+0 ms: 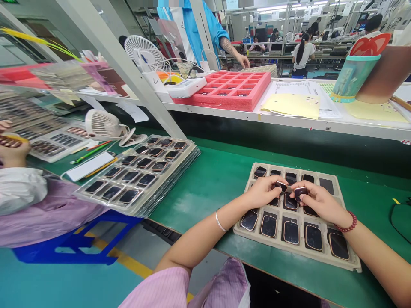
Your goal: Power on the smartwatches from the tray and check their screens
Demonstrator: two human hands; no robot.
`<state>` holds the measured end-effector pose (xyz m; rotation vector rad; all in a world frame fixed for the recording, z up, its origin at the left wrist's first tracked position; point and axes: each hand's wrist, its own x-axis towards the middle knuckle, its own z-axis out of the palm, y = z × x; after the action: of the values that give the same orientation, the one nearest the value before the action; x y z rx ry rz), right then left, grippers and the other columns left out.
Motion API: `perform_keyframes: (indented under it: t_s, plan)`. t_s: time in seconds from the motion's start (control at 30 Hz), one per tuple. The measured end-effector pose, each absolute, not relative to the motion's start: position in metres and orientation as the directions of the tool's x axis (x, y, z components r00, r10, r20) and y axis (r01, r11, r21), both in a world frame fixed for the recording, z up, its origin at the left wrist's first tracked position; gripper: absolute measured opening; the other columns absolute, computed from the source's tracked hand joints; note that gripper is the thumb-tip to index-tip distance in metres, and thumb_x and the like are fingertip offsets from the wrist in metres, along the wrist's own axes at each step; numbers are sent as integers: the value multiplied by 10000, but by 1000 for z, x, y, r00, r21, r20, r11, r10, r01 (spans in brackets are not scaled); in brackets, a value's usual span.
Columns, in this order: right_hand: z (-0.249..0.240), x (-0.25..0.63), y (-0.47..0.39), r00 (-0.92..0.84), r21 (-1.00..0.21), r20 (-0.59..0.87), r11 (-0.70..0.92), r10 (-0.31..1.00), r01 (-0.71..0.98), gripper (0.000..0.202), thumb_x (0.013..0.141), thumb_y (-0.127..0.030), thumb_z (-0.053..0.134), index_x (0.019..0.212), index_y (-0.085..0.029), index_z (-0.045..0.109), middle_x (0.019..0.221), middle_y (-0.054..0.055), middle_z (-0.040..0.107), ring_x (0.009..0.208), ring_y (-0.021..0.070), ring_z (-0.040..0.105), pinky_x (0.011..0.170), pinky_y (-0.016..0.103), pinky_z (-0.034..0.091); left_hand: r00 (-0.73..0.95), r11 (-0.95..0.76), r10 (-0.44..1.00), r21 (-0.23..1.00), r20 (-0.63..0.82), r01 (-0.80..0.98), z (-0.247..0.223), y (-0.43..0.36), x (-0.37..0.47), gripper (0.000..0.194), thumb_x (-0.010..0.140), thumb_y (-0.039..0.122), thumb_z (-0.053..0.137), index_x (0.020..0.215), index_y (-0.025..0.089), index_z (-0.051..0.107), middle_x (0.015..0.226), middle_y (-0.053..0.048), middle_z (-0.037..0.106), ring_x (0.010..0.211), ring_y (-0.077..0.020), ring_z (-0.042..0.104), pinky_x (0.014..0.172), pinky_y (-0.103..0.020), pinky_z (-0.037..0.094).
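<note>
Both hands are over a beige tray whose compartments hold dark, rounded-square pieces with copper-coloured rims. My left hand pinches one dark piece between thumb and fingers above the tray's middle. Close beside it, my right hand grips another dark piece, also by its edges. A small gap shows between the two held pieces. Along the tray's near row lie several flat pieces, one per compartment. One compartment at the far right corner shows no rimmed piece. My hands hide part of the middle rows.
Stacked clear trays of similar pieces lie left on the green table. A white fan stands behind them. A shelf with a red foam tray spans the back. A co-worker's hands are far left.
</note>
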<state>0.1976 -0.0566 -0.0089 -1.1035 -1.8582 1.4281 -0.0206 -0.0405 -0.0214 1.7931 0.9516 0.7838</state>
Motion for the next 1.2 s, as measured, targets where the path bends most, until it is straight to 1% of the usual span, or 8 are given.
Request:
perform_keyframes:
  t_s: [0.53,0.9,1.2]
  plan:
    - [-8,198,-57,-514,-953,-64,101,855,287,236,880,-214,462,1102,-190,538,938,65,638,677,152,536,629,306,466,503,-306,856,898,115,317,-20,-41,-21,270,831,176,459,1057,161,606,978,-48,661,703,-112,603,659,-235,490]
    - [-6,196,-57,-510,-950,-69,99,857,295,246,875,-215,461,1108,-191,535,931,63,647,694,159,558,616,299,478,501,-312,858,889,113,334,-22,-41,-21,281,829,176,453,1064,167,605,961,-42,662,706,-111,598,647,-227,486]
    - [-6,196,-57,-512,-953,-64,100,856,285,247,882,-209,458,1116,-186,534,941,69,648,718,162,571,650,312,498,507,-310,855,893,112,325,-21,-40,-21,283,825,173,457,1066,167,606,968,-42,662,680,-103,596,647,-229,489]
